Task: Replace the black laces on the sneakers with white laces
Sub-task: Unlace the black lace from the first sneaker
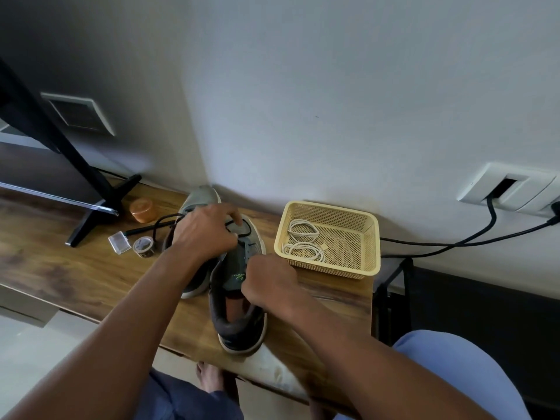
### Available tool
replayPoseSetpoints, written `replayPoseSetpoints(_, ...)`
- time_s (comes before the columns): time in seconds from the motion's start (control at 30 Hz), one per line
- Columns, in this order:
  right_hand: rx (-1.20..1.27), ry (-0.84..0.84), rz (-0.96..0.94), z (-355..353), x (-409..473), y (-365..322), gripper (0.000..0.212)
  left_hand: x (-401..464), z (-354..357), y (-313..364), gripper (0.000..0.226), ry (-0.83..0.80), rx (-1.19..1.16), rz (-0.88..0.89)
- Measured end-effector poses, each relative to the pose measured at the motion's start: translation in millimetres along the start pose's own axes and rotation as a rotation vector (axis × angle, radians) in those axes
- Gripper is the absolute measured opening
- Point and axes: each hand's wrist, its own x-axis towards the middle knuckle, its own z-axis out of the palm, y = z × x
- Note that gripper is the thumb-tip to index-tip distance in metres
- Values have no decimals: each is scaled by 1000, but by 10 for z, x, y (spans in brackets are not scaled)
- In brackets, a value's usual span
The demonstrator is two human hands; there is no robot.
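Note:
Two grey sneakers stand on the wooden table (91, 268). The near sneaker (239, 322) points away from me, its heel toward the table's front edge. The far sneaker (198, 201) lies behind my left arm. My left hand (206, 231) pinches the black lace (242, 230) above the near sneaker's eyelets. A loose loop of black lace (160, 225) trails off to the left. My right hand (269, 283) grips the near sneaker's tongue and right side. Two coiled white laces (303, 237) lie in a yellow basket (371, 237).
A black TV stand leg (100, 213), an orange jar (142, 209), a clear small box (119, 242) and a roll of tape (144, 246) sit left of the sneakers. Black cables (454, 244) run from a wall socket (509, 186) at the right.

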Motion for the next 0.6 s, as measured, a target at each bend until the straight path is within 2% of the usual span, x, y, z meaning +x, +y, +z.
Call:
replayPoseSetpoints(0.13, 13, 9, 7, 14, 20, -7, 24, 6, 128, 23, 22, -83, 127, 26)
replayPoseSetpoints(0.23, 35, 11, 22, 28, 26, 11, 26, 13, 179, 3, 16, -21, 154, -5)
replayPoseSetpoints(0.33, 45, 7, 22, 36, 23, 15, 24, 23, 177, -46, 20, 26, 131, -12)
replayPoseSetpoints(0.6, 31, -18, 33, 23, 17, 8, 22, 6, 118, 48, 15, -107, 152, 1)
